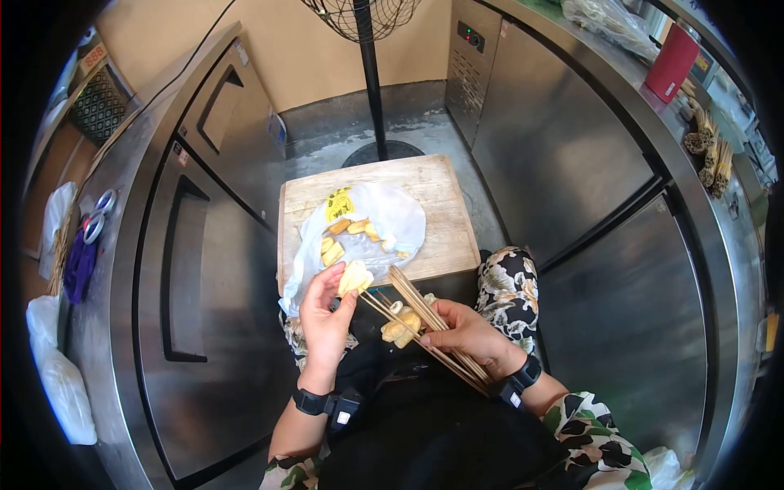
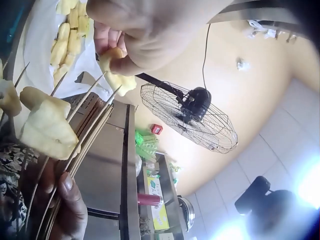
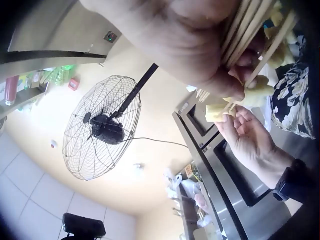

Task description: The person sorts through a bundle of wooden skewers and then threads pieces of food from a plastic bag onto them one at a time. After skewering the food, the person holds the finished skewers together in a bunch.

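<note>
At lower centre of the head view, the left hand (image 1: 327, 318) pinches a pale yellow piece (image 1: 354, 278) between thumb and fingertips, close to the skewer tips. To its right, the right hand (image 1: 469, 333) is curled round a bundle of bamboo skewers (image 1: 433, 331) — threaded pieces (image 1: 402, 327) sit on them between the two hands. Above, mid-frame, a plastic bag (image 1: 392, 214) with loose pieces (image 1: 349, 233) lies on a wooden board (image 1: 445, 196) — a fan stand (image 1: 371, 82) rises at top centre.
</note>
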The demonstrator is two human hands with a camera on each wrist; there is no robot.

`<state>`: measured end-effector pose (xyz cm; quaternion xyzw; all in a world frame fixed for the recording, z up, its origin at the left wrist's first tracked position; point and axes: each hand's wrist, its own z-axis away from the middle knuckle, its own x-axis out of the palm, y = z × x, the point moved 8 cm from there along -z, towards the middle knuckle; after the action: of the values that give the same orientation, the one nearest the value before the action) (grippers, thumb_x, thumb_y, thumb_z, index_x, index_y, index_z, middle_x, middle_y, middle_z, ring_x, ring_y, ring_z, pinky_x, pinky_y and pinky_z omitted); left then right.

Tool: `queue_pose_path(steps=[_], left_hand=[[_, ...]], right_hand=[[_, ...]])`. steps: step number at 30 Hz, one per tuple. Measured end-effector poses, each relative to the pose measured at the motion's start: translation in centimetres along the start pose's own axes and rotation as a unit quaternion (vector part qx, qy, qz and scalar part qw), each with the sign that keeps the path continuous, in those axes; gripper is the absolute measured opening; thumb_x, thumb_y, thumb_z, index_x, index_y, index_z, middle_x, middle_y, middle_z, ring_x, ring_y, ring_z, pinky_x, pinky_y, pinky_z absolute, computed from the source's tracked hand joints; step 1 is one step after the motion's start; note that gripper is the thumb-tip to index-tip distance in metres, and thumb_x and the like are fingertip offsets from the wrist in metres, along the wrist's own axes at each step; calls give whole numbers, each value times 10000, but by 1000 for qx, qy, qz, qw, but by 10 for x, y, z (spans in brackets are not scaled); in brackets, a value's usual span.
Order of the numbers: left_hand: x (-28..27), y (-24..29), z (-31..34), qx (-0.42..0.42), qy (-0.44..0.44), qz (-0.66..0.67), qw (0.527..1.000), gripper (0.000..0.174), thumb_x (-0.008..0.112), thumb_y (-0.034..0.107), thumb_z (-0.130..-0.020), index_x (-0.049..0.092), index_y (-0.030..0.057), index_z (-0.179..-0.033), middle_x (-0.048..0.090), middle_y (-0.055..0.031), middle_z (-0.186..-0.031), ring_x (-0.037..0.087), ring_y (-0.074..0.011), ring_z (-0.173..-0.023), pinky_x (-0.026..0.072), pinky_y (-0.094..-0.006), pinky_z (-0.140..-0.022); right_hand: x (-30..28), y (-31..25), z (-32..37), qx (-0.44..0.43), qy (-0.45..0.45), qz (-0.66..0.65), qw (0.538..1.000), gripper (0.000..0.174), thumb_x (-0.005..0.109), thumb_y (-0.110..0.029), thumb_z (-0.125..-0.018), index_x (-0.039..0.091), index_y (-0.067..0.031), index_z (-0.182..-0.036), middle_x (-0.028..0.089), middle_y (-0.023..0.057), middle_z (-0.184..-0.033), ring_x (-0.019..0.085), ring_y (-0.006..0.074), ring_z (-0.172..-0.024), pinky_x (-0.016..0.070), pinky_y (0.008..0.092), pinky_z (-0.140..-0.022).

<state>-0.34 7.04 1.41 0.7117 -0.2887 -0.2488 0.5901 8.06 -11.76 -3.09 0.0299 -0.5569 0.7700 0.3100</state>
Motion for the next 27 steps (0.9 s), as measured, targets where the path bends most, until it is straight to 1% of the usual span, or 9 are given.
queue_pose_path(steps=[4, 7, 10, 14, 18, 20, 21, 23, 27], left_hand=[[-6, 23, 3, 96, 68, -108, 987, 359, 587, -130, -777, 573, -17, -1117, 567, -68, -1036, 578, -154, -1008, 473, -274, -891], [1, 15, 3, 40, 52, -10, 998, 355, 587, -134, -772, 580, -21, -1108, 556, -65, -1022, 579, -152, -997, 483, -271, -877], [10, 26, 9, 71, 25, -59, 995, 357, 584, -139, -770, 580, -26, -1108, 542, -67, -1022, 583, -152, -988, 486, -268, -873], [11, 22, 10, 58, 30, -35, 997, 356, 592, -136, -765, 593, -19, -1101, 555, -62, -992, 593, -146, -954, 487, -262, -859], [12, 32, 17, 96, 18, -140, 985, 315, 601, -132, -762, 627, -11, -1053, 572, -59, -954, 592, -137, -938, 489, -250, -832], [14, 39, 19, 117, 3, -188, 975, 302, 612, -128, -764, 640, -7, -1039, 579, -60, -942, 596, -133, -921, 492, -242, -812], [15, 36, 17, 91, -8, -150, 984, 301, 619, -123, -765, 642, -5, -1041, 584, -63, -943, 600, -132, -911, 495, -240, -804], [18, 30, 13, 41, -28, -73, 996, 301, 632, -115, -768, 647, 1, -1045, 594, -69, -947, 606, -129, -891, 500, -234, -786], [23, 20, 13, 8, -70, -58, 996, 295, 647, -102, -770, 655, 10, -1043, 608, -79, -976, 615, -126, -863, 505, -229, -765]], right_hand=[[4, -6, 2, -9, 0, 0, 1000, 262, 697, -40, -792, 548, -33, -1007, 589, -14, -832, 532, 36, -691, 426, 162, -605], [9, -12, 5, -14, 3, -17, 1000, 253, 707, -28, -785, 532, -51, -967, 559, -36, -761, 481, 21, -577, 381, 151, -520], [9, -13, 5, -15, 5, -24, 1000, 249, 707, -26, -783, 530, -55, -956, 551, -40, -750, 478, 19, -572, 380, 151, -518], [7, -11, 5, -15, 11, -20, 1000, 249, 710, -25, -781, 530, -58, -950, 547, -45, -749, 479, 17, -576, 381, 150, -519], [9, -13, 4, -12, 11, -15, 1000, 247, 711, -27, -781, 533, -56, -951, 547, -47, -755, 482, 15, -587, 383, 150, -522], [6, -9, 3, -9, -2, -13, 1000, 267, 699, -27, -790, 543, -31, -1007, 583, -16, -854, 539, 38, -723, 444, 175, -638], [5, -6, 3, -8, -9, -12, 1000, 281, 692, -27, -795, 548, -18, -1036, 602, -1, -904, 568, 50, -792, 475, 187, -696], [4, -5, 3, -5, -7, -7, 1000, 287, 694, -27, -794, 546, -18, -1040, 597, -5, -899, 565, 50, -789, 473, 187, -697], [4, -8, 3, -7, -8, -7, 1000, 281, 697, -28, -792, 546, -23, -1028, 587, -13, -880, 556, 47, -778, 467, 184, -686]])
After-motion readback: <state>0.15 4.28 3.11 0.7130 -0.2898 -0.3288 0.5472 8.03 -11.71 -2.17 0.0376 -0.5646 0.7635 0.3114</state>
